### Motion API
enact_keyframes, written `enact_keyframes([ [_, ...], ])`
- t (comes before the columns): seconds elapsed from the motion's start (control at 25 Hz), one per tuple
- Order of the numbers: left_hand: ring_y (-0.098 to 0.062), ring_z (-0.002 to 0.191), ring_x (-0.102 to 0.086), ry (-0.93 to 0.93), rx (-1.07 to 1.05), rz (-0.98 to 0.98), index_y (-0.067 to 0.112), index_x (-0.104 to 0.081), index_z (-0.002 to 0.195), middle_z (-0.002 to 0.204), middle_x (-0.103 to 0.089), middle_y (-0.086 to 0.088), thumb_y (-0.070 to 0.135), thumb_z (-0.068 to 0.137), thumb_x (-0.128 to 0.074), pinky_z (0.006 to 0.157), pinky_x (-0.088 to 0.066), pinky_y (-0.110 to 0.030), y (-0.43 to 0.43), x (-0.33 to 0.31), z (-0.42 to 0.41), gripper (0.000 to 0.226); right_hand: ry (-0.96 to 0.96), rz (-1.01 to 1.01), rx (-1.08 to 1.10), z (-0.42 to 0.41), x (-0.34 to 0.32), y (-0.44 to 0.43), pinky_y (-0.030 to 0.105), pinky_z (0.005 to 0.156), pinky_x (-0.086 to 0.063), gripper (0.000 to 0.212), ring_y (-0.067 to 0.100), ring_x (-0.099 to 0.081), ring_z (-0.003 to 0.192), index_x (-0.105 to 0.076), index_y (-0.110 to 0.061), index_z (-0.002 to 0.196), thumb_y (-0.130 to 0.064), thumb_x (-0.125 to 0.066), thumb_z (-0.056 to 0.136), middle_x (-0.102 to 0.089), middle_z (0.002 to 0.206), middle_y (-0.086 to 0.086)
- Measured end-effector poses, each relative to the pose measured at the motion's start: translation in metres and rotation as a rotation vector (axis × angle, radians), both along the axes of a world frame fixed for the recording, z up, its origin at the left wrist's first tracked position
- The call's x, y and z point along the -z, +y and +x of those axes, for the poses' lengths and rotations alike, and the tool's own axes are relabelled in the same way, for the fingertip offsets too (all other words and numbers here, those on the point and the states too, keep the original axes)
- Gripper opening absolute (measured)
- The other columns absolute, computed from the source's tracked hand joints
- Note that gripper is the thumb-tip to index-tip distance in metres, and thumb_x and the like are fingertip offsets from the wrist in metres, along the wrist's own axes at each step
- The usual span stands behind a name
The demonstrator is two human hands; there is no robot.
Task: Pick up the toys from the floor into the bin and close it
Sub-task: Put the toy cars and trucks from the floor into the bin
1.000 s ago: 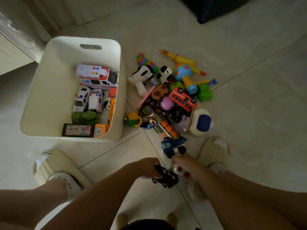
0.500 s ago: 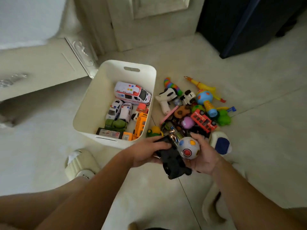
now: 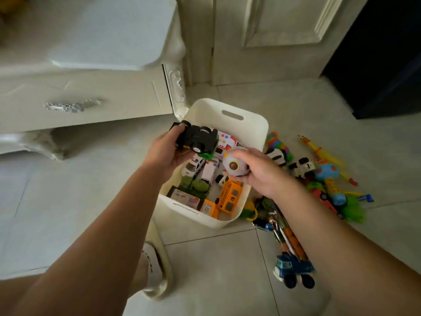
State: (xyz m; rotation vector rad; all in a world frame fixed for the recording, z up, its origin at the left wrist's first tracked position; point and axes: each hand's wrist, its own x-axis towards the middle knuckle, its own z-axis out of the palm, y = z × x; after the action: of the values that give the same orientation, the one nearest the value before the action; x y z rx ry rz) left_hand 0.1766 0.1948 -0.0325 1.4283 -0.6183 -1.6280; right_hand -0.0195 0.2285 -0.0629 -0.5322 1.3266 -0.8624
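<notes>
The left hand (image 3: pixel 166 153) grips a black toy car (image 3: pixel 198 139), long axis lying left to right, wheels toward the camera, over the bin's (image 3: pixel 252 131) left rim. The right hand (image 3: pixel 262 172) curls round a spotted ball (image 3: pixel 234 165) above the bin, which holds ambulances and an orange bus (image 3: pixel 230 196). Half a second ago both hands were short of the bin.
</notes>
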Motion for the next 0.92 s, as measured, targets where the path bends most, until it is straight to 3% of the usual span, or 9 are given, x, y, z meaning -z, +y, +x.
enact_keyframes([
  [0.12, -0.021, 0.080, -0.069, 0.013, -0.146, 0.065, 0.010, -0.057, 0.099, 0.097, -0.063, -0.013, 0.022, 0.093, -0.060, 0.070, -0.062, -0.032, -0.009, 0.031, 0.009, 0.014, 0.580, 0.067, -0.334, 0.030, 0.027, -0.034, 0.036, 0.079, -0.054, 0.066, 0.024, -0.055, 0.112, -0.039, -0.019, 0.141, -0.030, -0.070, 0.084, -0.050, 0.135, 0.003],
  [0.2, -0.025, 0.086, -0.069, 0.020, -0.150, 0.167, 0.009, -0.056, 0.098, 0.100, -0.064, -0.015, 0.019, 0.091, -0.063, 0.074, -0.062, -0.037, -0.016, 0.053, 0.008, 0.013, 0.734, 0.163, -0.375, 0.039, 0.052, -0.056, 0.040, 0.084, -0.055, 0.069, 0.030, -0.054, 0.115, -0.034, -0.017, 0.144, -0.035, -0.068, 0.086, -0.048, 0.138, 0.008],
  [0.28, -0.028, 0.091, -0.067, 0.023, -0.163, 0.292, 0.010, -0.055, 0.093, 0.101, -0.063, -0.015, 0.014, 0.089, -0.065, 0.076, -0.061, -0.040, -0.025, 0.075, 0.004, 0.012, 0.773, 0.292, -0.256, 0.035, 0.077, -0.076, 0.040, 0.077, -0.057, 0.066, 0.029, -0.058, 0.102, -0.036, -0.016, 0.143, -0.035, -0.066, 0.087, -0.052, 0.132, 0.012],
  [0.36, -0.028, 0.095, -0.064, 0.019, -0.117, 0.383, 0.005, -0.057, 0.103, 0.111, -0.062, -0.017, 0.010, 0.090, -0.060, 0.075, -0.060, -0.040, -0.033, 0.099, -0.001, 0.014, 0.936, 0.314, -0.240, 0.027, 0.095, -0.086, 0.037, 0.071, -0.055, 0.061, 0.026, -0.059, 0.091, -0.041, -0.020, 0.139, -0.032, -0.066, 0.084, -0.055, 0.124, 0.010],
  [0.48, -0.026, 0.094, -0.062, -0.011, -0.035, 0.477, 0.005, -0.054, 0.125, 0.121, -0.061, -0.016, 0.012, 0.093, -0.054, 0.073, -0.059, -0.037, -0.045, 0.126, -0.011, 0.033, 1.325, 0.127, -0.466, 0.007, 0.109, -0.097, 0.043, 0.086, -0.053, 0.057, 0.032, -0.055, 0.105, -0.042, -0.026, 0.136, -0.021, -0.066, 0.084, -0.042, 0.130, 0.010],
  [0.64, -0.029, 0.100, -0.064, 0.040, -0.045, 0.651, 0.010, -0.051, 0.093, 0.102, -0.062, -0.015, 0.011, 0.091, -0.061, 0.081, -0.056, -0.041, -0.049, 0.130, -0.028, 0.010, 1.660, -0.081, -0.674, -0.005, 0.105, -0.113, 0.044, 0.099, -0.043, 0.045, 0.036, -0.044, 0.117, -0.048, -0.018, 0.134, -0.011, -0.052, 0.090, -0.042, 0.128, 0.014],
  [0.8, -0.030, 0.103, -0.064, 0.019, 0.065, 0.668, 0.012, -0.048, 0.086, 0.114, -0.062, -0.017, 0.007, 0.090, -0.061, 0.080, -0.057, -0.040, -0.048, 0.140, -0.039, 0.014, 1.794, -0.069, -0.608, -0.004, 0.101, -0.114, 0.040, 0.096, -0.038, 0.026, 0.033, -0.043, 0.113, -0.059, -0.010, 0.115, -0.010, -0.047, 0.092, -0.046, 0.122, 0.015],
  [0.88, -0.028, 0.105, -0.062, -0.016, 0.158, 0.634, 0.012, -0.055, 0.098, 0.121, -0.060, -0.017, 0.006, 0.091, -0.058, 0.081, -0.057, -0.039, -0.049, 0.146, -0.044, 0.009, 1.650, -0.122, -0.476, 0.002, 0.102, -0.109, 0.037, 0.090, -0.043, 0.027, 0.031, -0.046, 0.112, -0.058, -0.011, 0.118, -0.013, -0.051, 0.092, -0.046, 0.123, 0.012],
  [0.92, -0.027, 0.107, -0.060, -0.039, 0.218, 0.603, 0.012, -0.058, 0.110, 0.126, -0.058, -0.016, 0.006, 0.093, -0.055, 0.083, -0.056, -0.039, -0.049, 0.151, -0.047, 0.019, 1.469, -0.093, -0.433, 0.007, 0.106, -0.106, 0.034, 0.088, -0.044, 0.033, 0.029, -0.050, 0.113, -0.056, -0.013, 0.126, -0.017, -0.053, 0.093, -0.047, 0.127, 0.011],
])
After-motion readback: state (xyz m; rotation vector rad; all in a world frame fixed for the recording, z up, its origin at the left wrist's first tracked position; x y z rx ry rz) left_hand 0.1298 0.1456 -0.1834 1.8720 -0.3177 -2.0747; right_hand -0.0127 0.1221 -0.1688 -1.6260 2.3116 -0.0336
